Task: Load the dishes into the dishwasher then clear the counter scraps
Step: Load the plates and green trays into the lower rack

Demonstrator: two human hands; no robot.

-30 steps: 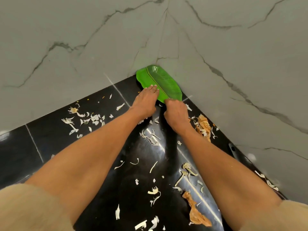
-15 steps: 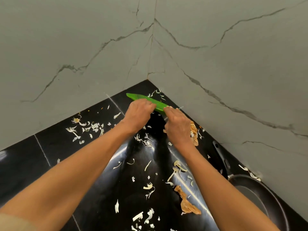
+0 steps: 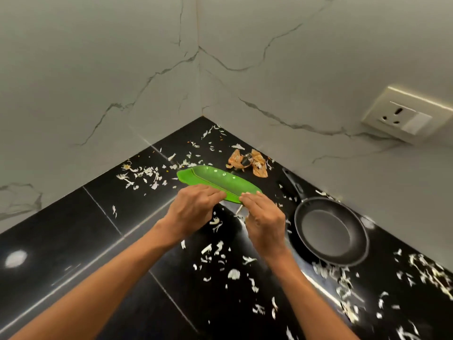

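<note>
Lifted green plate [image 3: 215, 181] empty, pan [image 3: 328, 231] empty

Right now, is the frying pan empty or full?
Empty: the frying pan shows only its bare grey inside, while scraps lie around it on the counter.

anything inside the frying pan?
The frying pan looks bare inside, plain grey base, no scraps visible. White peel scraps lie on the counter against its near rim. What is under the pan is hidden.
</note>
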